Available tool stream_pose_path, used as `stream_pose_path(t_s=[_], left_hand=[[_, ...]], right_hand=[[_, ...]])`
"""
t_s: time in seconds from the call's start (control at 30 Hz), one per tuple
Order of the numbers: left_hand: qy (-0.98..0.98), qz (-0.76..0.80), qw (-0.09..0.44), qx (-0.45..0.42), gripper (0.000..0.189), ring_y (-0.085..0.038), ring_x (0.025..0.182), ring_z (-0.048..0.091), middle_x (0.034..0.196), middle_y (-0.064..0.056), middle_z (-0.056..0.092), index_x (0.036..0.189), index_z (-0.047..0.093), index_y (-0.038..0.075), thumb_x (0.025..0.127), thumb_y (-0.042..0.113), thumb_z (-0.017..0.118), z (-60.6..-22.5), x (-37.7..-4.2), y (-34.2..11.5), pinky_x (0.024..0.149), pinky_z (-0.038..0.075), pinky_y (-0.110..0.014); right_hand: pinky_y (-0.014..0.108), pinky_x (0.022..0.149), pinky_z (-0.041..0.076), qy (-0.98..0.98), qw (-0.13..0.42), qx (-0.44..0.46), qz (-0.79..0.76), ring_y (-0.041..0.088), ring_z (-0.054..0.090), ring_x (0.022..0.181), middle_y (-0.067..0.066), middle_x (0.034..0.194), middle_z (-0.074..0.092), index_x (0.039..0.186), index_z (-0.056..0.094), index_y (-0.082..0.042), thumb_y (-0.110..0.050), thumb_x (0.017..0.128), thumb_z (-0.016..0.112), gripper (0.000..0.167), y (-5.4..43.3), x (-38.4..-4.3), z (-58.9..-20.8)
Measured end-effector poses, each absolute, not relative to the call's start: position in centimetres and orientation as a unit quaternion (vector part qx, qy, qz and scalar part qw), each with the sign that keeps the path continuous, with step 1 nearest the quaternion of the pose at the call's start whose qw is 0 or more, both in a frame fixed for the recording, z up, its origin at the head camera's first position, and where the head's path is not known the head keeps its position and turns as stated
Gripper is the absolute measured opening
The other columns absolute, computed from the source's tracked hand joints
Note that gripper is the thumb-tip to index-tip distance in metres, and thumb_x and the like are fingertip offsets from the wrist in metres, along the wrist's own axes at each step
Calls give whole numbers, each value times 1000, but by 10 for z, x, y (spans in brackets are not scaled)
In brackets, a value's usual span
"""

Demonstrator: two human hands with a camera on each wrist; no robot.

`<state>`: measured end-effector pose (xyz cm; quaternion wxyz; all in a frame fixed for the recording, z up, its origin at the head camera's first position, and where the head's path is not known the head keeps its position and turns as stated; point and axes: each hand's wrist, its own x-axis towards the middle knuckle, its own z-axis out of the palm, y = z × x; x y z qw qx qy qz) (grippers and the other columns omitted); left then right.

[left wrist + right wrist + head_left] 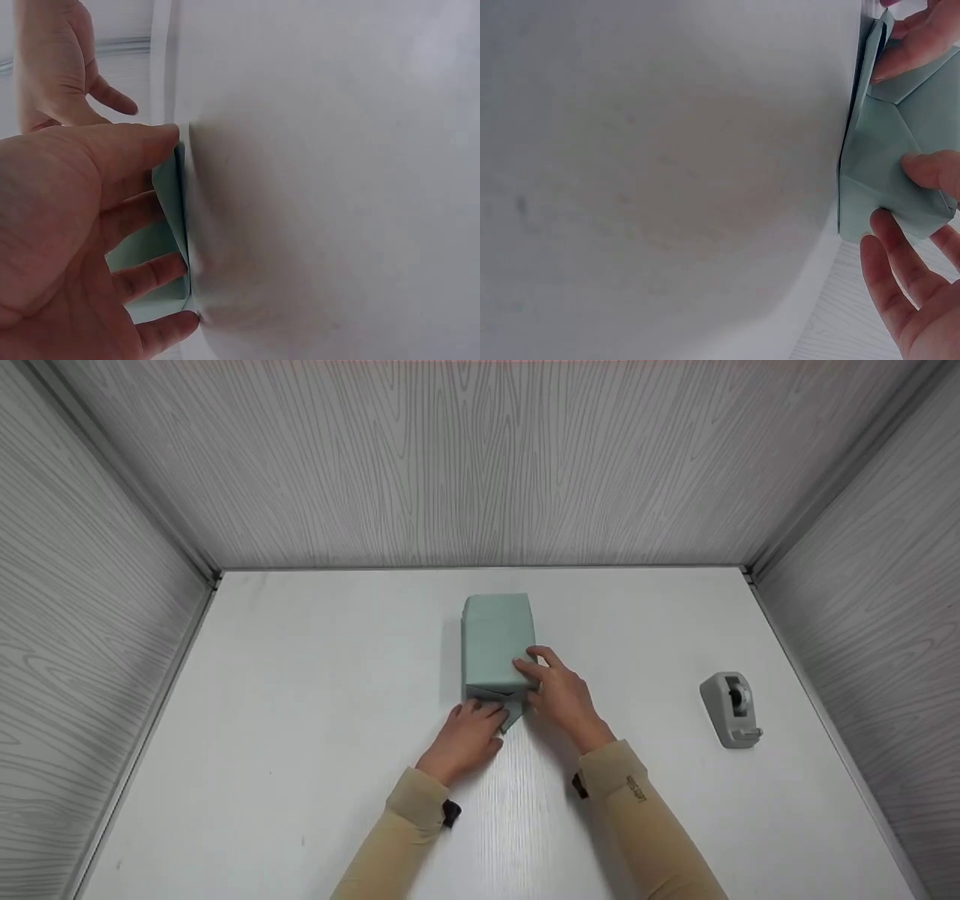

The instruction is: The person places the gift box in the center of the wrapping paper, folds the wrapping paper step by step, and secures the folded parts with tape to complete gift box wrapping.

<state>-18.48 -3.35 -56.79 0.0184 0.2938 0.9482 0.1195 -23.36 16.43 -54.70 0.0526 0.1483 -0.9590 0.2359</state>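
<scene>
A box wrapped in pale green paper point(498, 637) lies on the white table, its near end folded in and a pointed paper flap point(513, 714) sticking out low towards me. My left hand point(466, 737) is at this flap. In the left wrist view the thumb meets the tip of the flap point(171, 195), and the fingers lie along it. My right hand point(564, 696) holds the box's near right corner. In the right wrist view its thumb touches the folded end of the green box point(889, 161), with fingers against the side.
A grey tape dispenser point(731, 711) with a roll in it stands on the right part of the table point(300, 697). Grey wood-grain panels point(480, 465) close in the back and both sides.
</scene>
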Motion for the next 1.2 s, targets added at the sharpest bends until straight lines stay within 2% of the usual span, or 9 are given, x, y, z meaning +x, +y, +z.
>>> stream_pose_path(t_s=[0.13, 0.37, 0.63, 0.8, 1.0, 1.2], left_hand=[[945, 139, 52, 290, 47, -31, 130, 44, 142, -6, 51, 139, 54, 11, 96, 25, 63, -564, -184, -41, 102, 36, -61], [943, 144, 90, 287, 54, -28, 141, 35, 152, -9, 41, 145, 47, 5, 97, 27, 61, -562, -179, -54, 109, 25, -62], [946, 102, 109, 288, 64, -27, 144, 29, 156, -8, 33, 150, 42, 9, 98, 43, 57, -563, -176, -53, 108, 20, -67], [943, 105, 133, 288, 64, -26, 146, 22, 159, -7, 27, 152, 39, 15, 98, 47, 55, -562, -176, -53, 109, 16, -67], [938, 124, 136, 294, 64, -30, 146, 20, 159, -11, 26, 151, 41, 14, 98, 46, 56, -561, -174, -52, 108, 14, -69], [940, 126, 100, 303, 58, -28, 144, 29, 155, -11, 35, 146, 48, 11, 97, 39, 60, -560, -169, -50, 108, 20, -66]], right_hand=[[36, 68, 51, -959, 47, 147, 238, 17, 62, 86, -4, 145, 44, 135, 63, -23, -6, 81, 80, 59, 164, -234, -546], [34, 69, 51, -960, 39, 140, 241, 16, 59, 84, -4, 146, 43, 135, 62, -23, -5, 81, 79, 60, 164, -234, -546], [32, 66, 51, -961, 34, 138, 237, 15, 60, 82, -5, 147, 41, 136, 62, -24, -3, 82, 77, 60, 163, -235, -545], [32, 64, 50, -962, 36, 141, 230, 14, 60, 81, -6, 147, 41, 135, 62, -25, -4, 83, 77, 59, 164, -235, -546], [32, 65, 50, -962, 36, 138, 233, 15, 60, 82, -6, 146, 41, 135, 62, -26, -5, 82, 78, 59, 164, -235, -546], [32, 65, 49, -961, 27, 135, 240, 14, 58, 79, -7, 147, 41, 136, 62, -26, -5, 83, 78, 59, 164, -234, -546]])
